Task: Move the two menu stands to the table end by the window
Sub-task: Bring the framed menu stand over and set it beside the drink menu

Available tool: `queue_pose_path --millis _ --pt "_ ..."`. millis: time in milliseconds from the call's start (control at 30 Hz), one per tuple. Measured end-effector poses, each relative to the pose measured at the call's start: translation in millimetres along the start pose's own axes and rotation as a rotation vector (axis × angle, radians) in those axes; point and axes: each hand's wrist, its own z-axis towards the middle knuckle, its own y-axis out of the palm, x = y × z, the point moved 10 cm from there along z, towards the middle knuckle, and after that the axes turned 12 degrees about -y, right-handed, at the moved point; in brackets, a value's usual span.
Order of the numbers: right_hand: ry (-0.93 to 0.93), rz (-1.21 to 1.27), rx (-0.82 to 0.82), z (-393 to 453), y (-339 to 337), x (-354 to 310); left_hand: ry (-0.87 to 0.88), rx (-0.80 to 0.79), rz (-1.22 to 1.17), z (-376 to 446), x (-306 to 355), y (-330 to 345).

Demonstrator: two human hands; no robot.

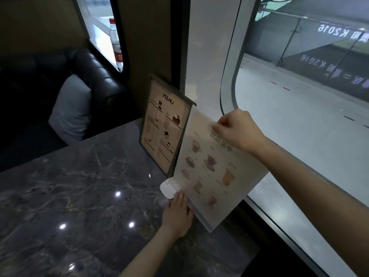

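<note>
Our right grip pinches the white menu stand's top edge, left grip presses its base, at the bench's window edge just beside the dark menu stand.

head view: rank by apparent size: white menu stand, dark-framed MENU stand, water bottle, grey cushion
1. white menu stand, though it sits nearest the camera, which inflates it
2. dark-framed MENU stand and grey cushion: these look too similar to rank
3. water bottle, farthest back, partly hidden by the window frame

Two upright menu stands, window-side
</note>
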Motion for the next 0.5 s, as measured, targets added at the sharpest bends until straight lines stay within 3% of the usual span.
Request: queue_pose_path --millis 500 --pt "0.003 -0.006 0.013 9.9 2.8 -0.1 0.004 -0.061 -0.028 9.5 1.0 -1.7"
